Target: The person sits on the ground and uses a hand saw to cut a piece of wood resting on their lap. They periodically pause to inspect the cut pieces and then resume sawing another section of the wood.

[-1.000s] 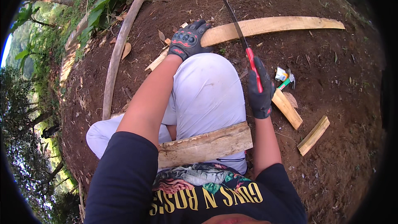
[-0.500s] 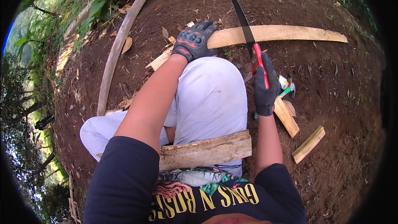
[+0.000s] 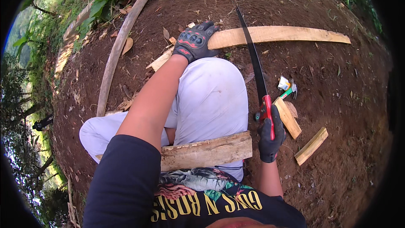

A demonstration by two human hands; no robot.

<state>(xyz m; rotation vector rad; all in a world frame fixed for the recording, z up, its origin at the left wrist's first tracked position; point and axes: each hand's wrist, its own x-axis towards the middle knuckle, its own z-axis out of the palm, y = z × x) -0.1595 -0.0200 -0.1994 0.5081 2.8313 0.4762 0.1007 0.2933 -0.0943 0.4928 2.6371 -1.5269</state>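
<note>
My left hand, in a black glove with red trim, grips the left end of a long wooden plank lying crosswise ahead of my raised knee. Its fingers reach over the far side and the thumb sits at the near edge. In my right hand, also gloved, is the red handle of a handsaw, fingers wrapped around it. The dark blade points forward and crosses the plank, its tip beyond the far edge. My left palm hides part of the plank's end.
A short board rests across my lap. Right of me on the soil lie two wood offcuts, a green-handled hammer and a small white-and-yellow packet. A long curved pole lies at left, near leafy plants.
My right hand has drawn the saw back toward me, so more blade shows on the near side of the plank. My left hand stays on the plank.
</note>
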